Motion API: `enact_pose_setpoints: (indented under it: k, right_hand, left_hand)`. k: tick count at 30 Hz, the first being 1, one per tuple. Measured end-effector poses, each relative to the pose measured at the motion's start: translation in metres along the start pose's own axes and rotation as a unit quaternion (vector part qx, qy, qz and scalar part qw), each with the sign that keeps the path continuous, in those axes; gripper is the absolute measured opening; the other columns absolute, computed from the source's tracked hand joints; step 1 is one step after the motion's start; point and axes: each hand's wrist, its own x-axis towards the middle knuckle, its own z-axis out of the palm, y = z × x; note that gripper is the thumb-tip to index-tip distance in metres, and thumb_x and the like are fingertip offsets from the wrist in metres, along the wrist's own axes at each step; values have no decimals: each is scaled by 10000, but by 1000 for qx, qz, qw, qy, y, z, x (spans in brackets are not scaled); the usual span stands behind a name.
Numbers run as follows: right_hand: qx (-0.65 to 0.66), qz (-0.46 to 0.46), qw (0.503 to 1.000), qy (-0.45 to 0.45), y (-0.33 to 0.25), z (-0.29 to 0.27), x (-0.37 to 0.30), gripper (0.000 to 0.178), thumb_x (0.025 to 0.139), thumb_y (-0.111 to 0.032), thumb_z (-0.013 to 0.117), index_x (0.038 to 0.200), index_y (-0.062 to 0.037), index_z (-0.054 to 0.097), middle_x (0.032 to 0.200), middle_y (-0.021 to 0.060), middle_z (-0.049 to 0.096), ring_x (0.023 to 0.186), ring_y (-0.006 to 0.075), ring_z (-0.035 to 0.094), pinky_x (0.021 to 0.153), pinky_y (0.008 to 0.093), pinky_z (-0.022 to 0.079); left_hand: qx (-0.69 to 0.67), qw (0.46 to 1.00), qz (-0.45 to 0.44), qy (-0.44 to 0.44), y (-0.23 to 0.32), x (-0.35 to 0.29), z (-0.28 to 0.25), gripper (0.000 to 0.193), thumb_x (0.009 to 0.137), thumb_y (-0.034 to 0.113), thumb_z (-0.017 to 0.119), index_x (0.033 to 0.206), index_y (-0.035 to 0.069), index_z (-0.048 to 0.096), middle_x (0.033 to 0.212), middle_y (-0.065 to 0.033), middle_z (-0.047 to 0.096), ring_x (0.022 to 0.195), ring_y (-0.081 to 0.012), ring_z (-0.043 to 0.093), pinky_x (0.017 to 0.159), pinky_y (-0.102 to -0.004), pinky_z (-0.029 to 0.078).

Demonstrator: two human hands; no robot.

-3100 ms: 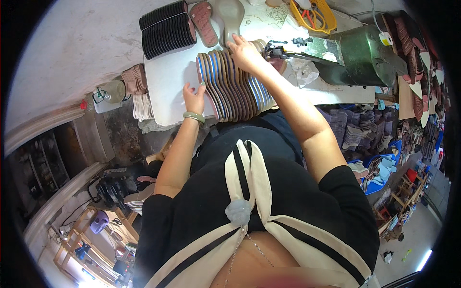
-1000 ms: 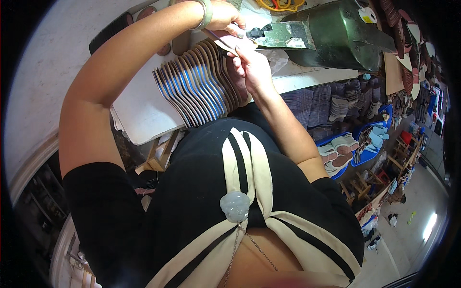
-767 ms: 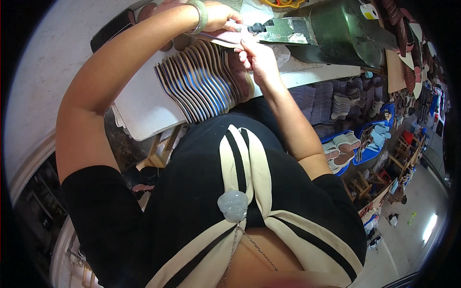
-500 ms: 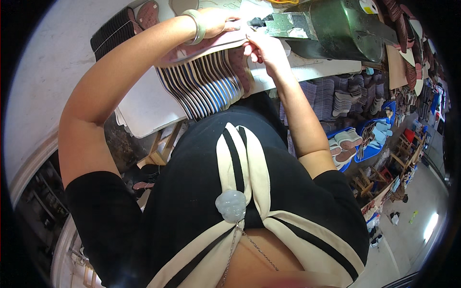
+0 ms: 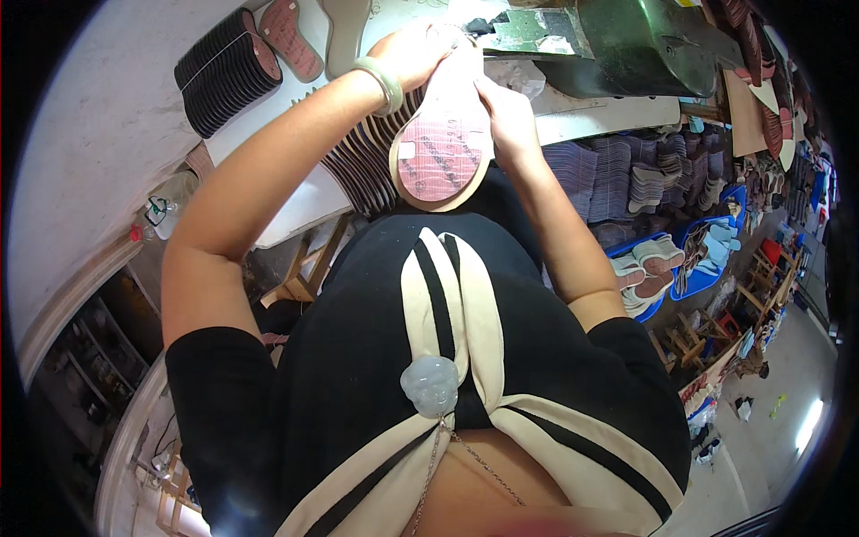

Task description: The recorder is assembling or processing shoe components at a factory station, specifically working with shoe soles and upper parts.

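A shoe insole (image 5: 443,152), pinkish with a pale tan edge, points its broad end toward my body. Its narrow end lies in bright light beside the green machine (image 5: 644,45). My left hand (image 5: 413,55), with a pale bangle (image 5: 385,85) on the wrist, grips the narrow end from the left, fingers closed. On the opposite edge, my right hand (image 5: 508,116) pinches the insole between thumb and fingers. Partly hidden behind the insole and left arm, a row of stacked insoles (image 5: 358,174) rests on the white table.
A tied bundle of dark-edged insoles (image 5: 228,76) stands at the far left, next to a single pink insole (image 5: 292,40). More stacks (image 5: 595,174) lie below the table on the right, near blue baskets (image 5: 698,268) of insoles. A wooden stool (image 5: 309,264) stands under the table.
The insole has swung from lying crosswise to pointing its broad end at my body. My left forearm has shifted right, and my right hand has moved slightly down along the edge.
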Motion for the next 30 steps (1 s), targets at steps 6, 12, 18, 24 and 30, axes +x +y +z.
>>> enact_pose_setpoints:
  k: [6,12,18,24,30]
  right_hand:
    - [352,150,914,-133,-9,11,-87,556,900,-323,536,1284,50,387,1075,199,612,1021,271,601,861,346,481]
    - [266,180,932,-169,17,13,-75,346,892,-273,538,1053,31,571,875,138,648,748,194,633,695,296,502]
    - [263,134,948,-123,17,25,-46,286,880,-230,555,1004,26,586,778,98,635,662,154,614,601,246,489]
    - [275,96,952,-94,22,35,-22,252,876,-183,570,964,52,600,776,110,642,645,176,607,599,270,478]
    - [263,117,956,-61,3,42,-2,223,867,-160,576,948,47,600,719,102,624,581,152,590,516,235,458]
  left_hand:
    - [-9,988,-93,122,6,-3,14,553,853,483,505,1208,59,508,1045,-213,622,998,-351,594,869,-402,452]
    - [-51,981,-133,130,44,-4,-14,495,862,438,492,1116,15,530,1049,-246,604,1015,-374,574,876,-431,446]
    - [-14,991,-59,123,41,22,-25,316,839,336,566,1002,71,619,1048,-176,619,972,-293,595,798,-409,478]
    - [39,958,-95,267,-38,60,2,408,817,375,576,1047,39,555,1006,-210,608,936,-326,595,786,-419,465]
    - [-12,941,-172,290,-58,72,-7,658,809,465,584,1256,-3,465,1170,-248,558,1110,-378,526,948,-415,398]
